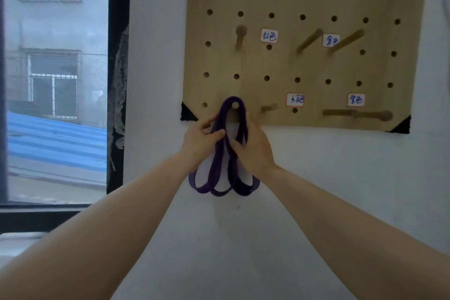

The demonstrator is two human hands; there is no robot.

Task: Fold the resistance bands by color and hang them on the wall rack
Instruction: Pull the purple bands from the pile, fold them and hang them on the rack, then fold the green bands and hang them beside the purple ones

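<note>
Hands [203, 140] [252, 147] grip purple band [220, 161] looped over peg [235, 105].

Pegboard [345, 66] mounted on wall [316, 178], right of window [56, 80]. The band [214, 168] hangs over the lower-left peg [235, 105], its loops falling beneath the board's lower edge. Left hand [202, 141] and right hand [253, 148] grip it from either side, below the peg.

Dark purple resistance band [219, 193] at lower centre, light tan pegboard [316, 63] with a regular grid of dark round holes, white labels [269, 36] edged red with blue handwriting, black corner pads [187, 114], white wall [316, 178], black window frame [119, 31], blue ribbed roof [56, 139] at left.
</note>
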